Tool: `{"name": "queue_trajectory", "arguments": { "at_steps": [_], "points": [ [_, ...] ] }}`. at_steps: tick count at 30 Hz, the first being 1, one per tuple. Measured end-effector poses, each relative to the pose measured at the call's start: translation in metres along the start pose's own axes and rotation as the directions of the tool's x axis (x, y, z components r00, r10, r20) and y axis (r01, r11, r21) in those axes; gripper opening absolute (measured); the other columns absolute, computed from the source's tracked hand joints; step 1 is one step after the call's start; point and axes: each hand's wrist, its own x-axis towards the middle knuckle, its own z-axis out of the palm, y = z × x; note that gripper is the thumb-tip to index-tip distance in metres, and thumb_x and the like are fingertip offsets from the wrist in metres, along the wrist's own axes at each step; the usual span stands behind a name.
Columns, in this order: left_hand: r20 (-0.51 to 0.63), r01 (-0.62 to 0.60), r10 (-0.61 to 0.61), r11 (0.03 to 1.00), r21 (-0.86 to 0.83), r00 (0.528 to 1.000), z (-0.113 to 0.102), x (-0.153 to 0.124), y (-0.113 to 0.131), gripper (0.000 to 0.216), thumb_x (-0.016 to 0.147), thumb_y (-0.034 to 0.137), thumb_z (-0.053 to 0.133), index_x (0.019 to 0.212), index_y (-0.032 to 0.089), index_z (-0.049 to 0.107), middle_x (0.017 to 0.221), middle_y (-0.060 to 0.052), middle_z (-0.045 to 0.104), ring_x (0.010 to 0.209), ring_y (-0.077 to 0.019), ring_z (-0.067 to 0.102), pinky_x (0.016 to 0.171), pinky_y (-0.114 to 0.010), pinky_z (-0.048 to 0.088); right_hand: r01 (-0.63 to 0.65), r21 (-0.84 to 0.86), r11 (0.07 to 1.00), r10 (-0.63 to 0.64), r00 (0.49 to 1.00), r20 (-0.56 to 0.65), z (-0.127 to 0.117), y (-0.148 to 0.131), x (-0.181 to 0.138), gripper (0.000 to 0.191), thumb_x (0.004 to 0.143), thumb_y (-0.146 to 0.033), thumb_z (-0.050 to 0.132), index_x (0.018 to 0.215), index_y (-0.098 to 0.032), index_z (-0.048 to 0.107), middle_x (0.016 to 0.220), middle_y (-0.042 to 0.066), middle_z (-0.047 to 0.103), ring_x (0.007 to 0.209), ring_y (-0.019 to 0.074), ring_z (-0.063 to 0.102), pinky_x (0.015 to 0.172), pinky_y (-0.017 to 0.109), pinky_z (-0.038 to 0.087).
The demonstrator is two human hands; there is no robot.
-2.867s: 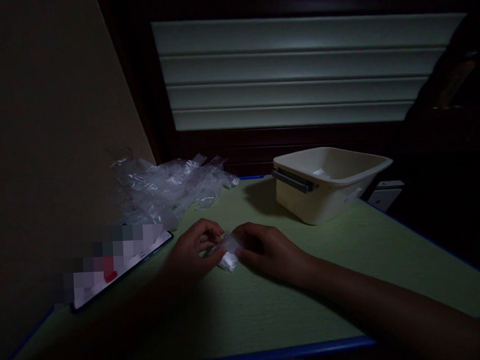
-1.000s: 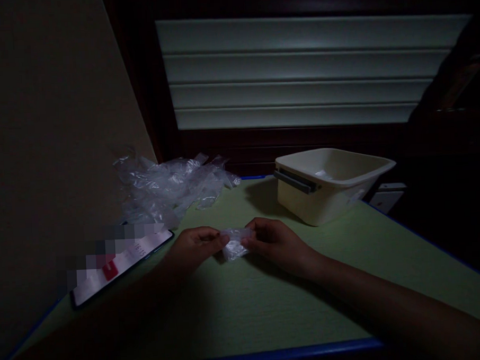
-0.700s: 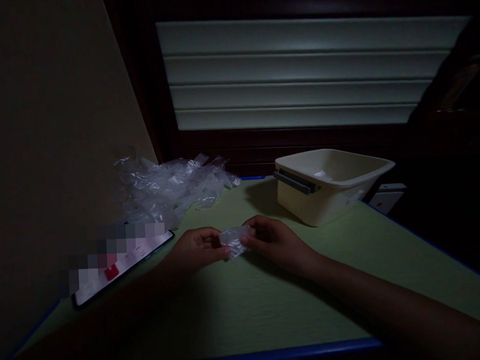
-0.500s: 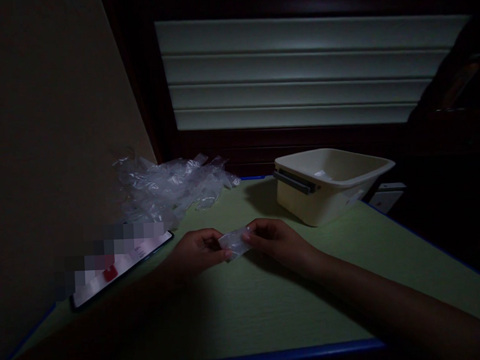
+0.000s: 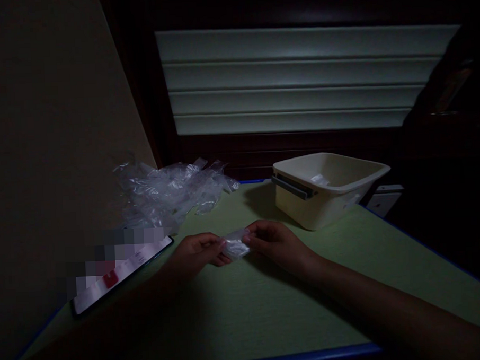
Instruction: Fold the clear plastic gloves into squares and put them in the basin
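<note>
Both hands meet over the middle of a green table (image 5: 269, 311). My left hand (image 5: 195, 253) and my right hand (image 5: 277, 244) each pinch one end of a small folded piece of clear plastic (image 5: 235, 245), holding it just above the tabletop. The fingers of both hands are curled closed on it. The room is dim, so finer detail of the plastic is hard to make out.
A heap of crumpled clear plastic pieces (image 5: 169, 191) lies at the back left by the wall. A lit phone (image 5: 120, 270) rests at the left. A cream plastic tub (image 5: 328, 189) with a grey handle stands at the back right. The table has a blue edge (image 5: 295, 355).
The plastic piece was pressed on the table 2.9 s ago; both hands have since lifted it slightly and folded it smaller between the fingertips. The view has tilted a little.
</note>
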Motion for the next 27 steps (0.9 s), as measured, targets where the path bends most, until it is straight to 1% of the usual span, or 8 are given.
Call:
{"name": "queue_trajectory", "arguments": {
  "at_steps": [4, 8, 12, 15, 17, 19, 24, 27],
  "points": [
    [0.015, -0.018, 0.018, 0.999, 0.034, 1.000, -0.001, 0.001, -0.005, 0.036, 0.077, 0.046, 0.054, 0.081, 0.012, 0.063, 0.069, -0.008, 0.068, 0.064, -0.0178, 0.064, 0.064, -0.029, 0.051, 0.048, -0.103, 0.993, -0.050, 0.999, -0.014, 0.001, -0.003, -0.001, 0.022, 0.080, -0.035, 0.053, 0.076, -0.014, 0.058, 0.062, 0.000, 0.055, 0.053, 0.0099, 0.047, 0.050, 0.023, 0.038],
    [0.007, -0.060, 0.059, 0.994, 0.095, 0.998, 0.001, 0.003, -0.011, 0.038, 0.079, 0.048, 0.050, 0.079, 0.012, 0.061, 0.067, -0.007, 0.067, 0.060, -0.0166, 0.063, 0.059, -0.028, 0.051, 0.129, -0.238, 0.963, -0.144, 0.988, -0.047, 0.002, -0.011, -0.003, 0.014, 0.082, -0.026, 0.051, 0.076, -0.015, 0.059, 0.070, 0.003, 0.059, 0.065, 0.0145, 0.052, 0.062, 0.027, 0.040],
    [-0.030, -0.117, 0.126, 0.973, 0.200, 0.992, 0.005, 0.003, -0.013, 0.035, 0.082, 0.043, 0.043, 0.079, 0.013, 0.059, 0.071, -0.006, 0.067, 0.062, -0.0158, 0.062, 0.058, -0.026, 0.050, 0.251, -0.459, 0.852, -0.307, 0.950, -0.050, -0.004, -0.018, -0.007, 0.012, 0.084, -0.020, 0.048, 0.080, -0.017, 0.060, 0.074, 0.004, 0.059, 0.066, 0.0152, 0.051, 0.064, 0.029, 0.040],
    [-0.070, -0.175, 0.211, 0.924, 0.340, 0.975, 0.007, 0.002, -0.012, 0.028, 0.084, 0.037, 0.043, 0.081, 0.014, 0.059, 0.077, -0.005, 0.065, 0.072, -0.0173, 0.061, 0.066, -0.027, 0.048, 0.382, -0.645, 0.662, -0.500, 0.866, 0.001, -0.012, -0.021, -0.007, 0.017, 0.087, -0.016, 0.042, 0.087, -0.016, 0.058, 0.076, 0.007, 0.058, 0.067, 0.0164, 0.053, 0.061, 0.028, 0.042],
    [-0.069, -0.226, 0.285, 0.867, 0.445, 0.956, 0.009, 0.003, -0.011, 0.025, 0.086, 0.033, 0.043, 0.080, 0.015, 0.060, 0.078, -0.004, 0.063, 0.077, -0.0179, 0.059, 0.071, -0.027, 0.046, 0.440, -0.714, 0.545, -0.623, 0.783, 0.007, -0.019, -0.024, -0.007, 0.018, 0.087, -0.014, 0.040, 0.092, -0.015, 0.057, 0.078, 0.009, 0.059, 0.070, 0.0177, 0.054, 0.061, 0.029, 0.043],
    [-0.034, -0.284, 0.355, 0.797, 0.533, 0.934, 0.014, 0.007, -0.008, 0.024, 0.087, 0.029, 0.041, 0.078, 0.016, 0.059, 0.079, -0.003, 0.060, 0.078, -0.0171, 0.058, 0.073, -0.027, 0.045, 0.446, -0.759, 0.474, -0.710, 0.704, -0.030, -0.026, -0.028, -0.007, 0.017, 0.087, -0.013, 0.040, 0.095, -0.016, 0.056, 0.078, 0.009, 0.059, 0.070, 0.0181, 0.055, 0.061, 0.028, 0.044],
    [0.062, -0.368, 0.460, 0.614, 0.698, 0.886, 0.045, 0.033, -0.002, 0.018, 0.086, 0.022, 0.042, 0.088, 0.016, 0.059, 0.091, -0.007, 0.060, 0.090, -0.0209, 0.055, 0.084, -0.036, 0.043, 0.357, -0.816, 0.455, -0.782, 0.599, -0.174, -0.051, -0.046, -0.010, 0.018, 0.086, -0.012, 0.041, 0.098, -0.019, 0.053, 0.084, 0.009, 0.060, 0.078, 0.0198, 0.055, 0.068, 0.032, 0.044],
    [0.091, -0.376, 0.494, 0.516, 0.769, 0.865, 0.067, 0.051, -0.003, 0.023, 0.083, 0.021, 0.047, 0.101, 0.012, 0.058, 0.113, -0.014, 0.056, 0.109, -0.0289, 0.047, 0.095, -0.049, 0.035, 0.189, -0.798, 0.573, -0.720, 0.581, -0.379, -0.079, -0.058, -0.012, 0.013, 0.086, -0.019, 0.043, 0.091, -0.020, 0.055, 0.083, 0.008, 0.060, 0.080, 0.0214, 0.056, 0.073, 0.035, 0.043]
  ]
}}
